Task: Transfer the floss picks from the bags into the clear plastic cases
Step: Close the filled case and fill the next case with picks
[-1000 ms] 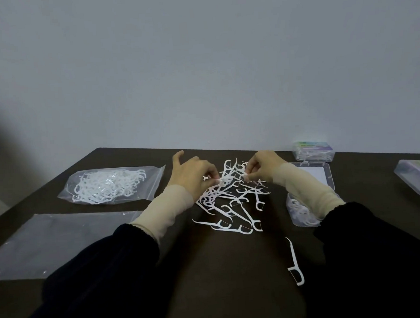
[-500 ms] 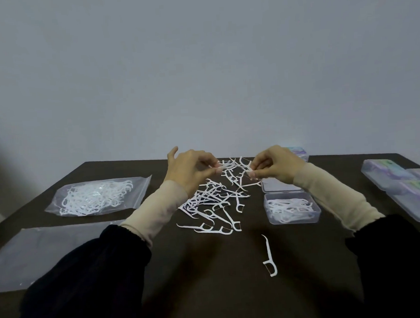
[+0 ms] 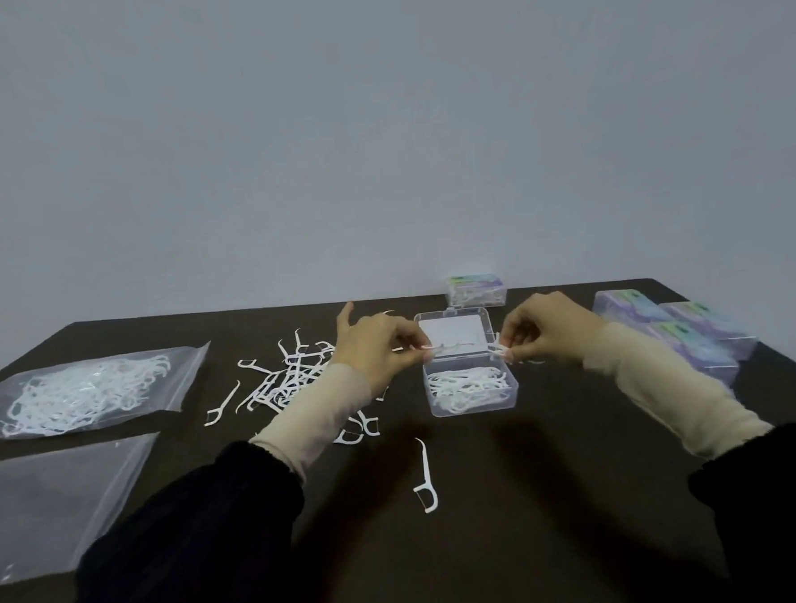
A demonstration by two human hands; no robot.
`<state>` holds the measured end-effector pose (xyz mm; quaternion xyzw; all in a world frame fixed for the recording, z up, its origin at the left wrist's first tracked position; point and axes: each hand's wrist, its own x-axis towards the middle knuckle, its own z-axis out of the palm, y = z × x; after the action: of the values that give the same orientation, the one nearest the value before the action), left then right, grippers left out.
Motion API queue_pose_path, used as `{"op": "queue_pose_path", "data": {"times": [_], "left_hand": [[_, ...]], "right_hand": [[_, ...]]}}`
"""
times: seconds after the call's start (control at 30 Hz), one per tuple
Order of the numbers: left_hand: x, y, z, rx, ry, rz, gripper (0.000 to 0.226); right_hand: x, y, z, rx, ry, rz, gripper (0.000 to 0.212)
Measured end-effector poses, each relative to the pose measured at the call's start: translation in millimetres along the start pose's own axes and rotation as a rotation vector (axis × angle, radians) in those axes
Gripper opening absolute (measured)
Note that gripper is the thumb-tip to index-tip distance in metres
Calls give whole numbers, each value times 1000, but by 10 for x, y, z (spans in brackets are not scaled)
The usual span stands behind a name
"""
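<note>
Both hands hover over the open clear case near the middle of the dark table. The left hand has its fingers curled, its grip closed in a pinch on the end of a small bunch of floss picks that stretches across to the right hand, which pinches the other end with curled fingers. The bunch is held above the case, whose tray already holds a layer of white picks and whose lid lies open on the far side. To the left of the case a loose pile of picks is spread on the table, partly hidden by the left forearm, and a single pick lies apart, nearer the person. At the far left a full bag of picks lies flat, with an empty bag just in front of it. Closed cases with coloured labels sit at the right edge, and another closed case stands behind the open one.
</note>
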<state>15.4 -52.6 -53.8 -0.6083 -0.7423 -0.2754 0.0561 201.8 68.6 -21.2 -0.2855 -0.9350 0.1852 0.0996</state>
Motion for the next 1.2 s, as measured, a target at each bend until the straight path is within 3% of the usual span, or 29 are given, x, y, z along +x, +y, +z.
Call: {"op": "queue_pose_path", "data": {"times": [0.23, 0.47, 0.87, 1.2], "left_hand": [[4, 104, 63, 303, -117, 68, 18], [-14, 159, 77, 370, -101, 157, 15], [-78, 142, -29, 453, -97, 174, 20], [-113, 159, -63, 487, -64, 198, 23]], "right_hand": [[-23, 145, 31, -170, 6, 16, 16], [-22, 164, 44, -189, 116, -28, 16], [88, -56, 345, -115, 39, -69, 24], [46, -48, 440, 97, 82, -176, 30]]}}
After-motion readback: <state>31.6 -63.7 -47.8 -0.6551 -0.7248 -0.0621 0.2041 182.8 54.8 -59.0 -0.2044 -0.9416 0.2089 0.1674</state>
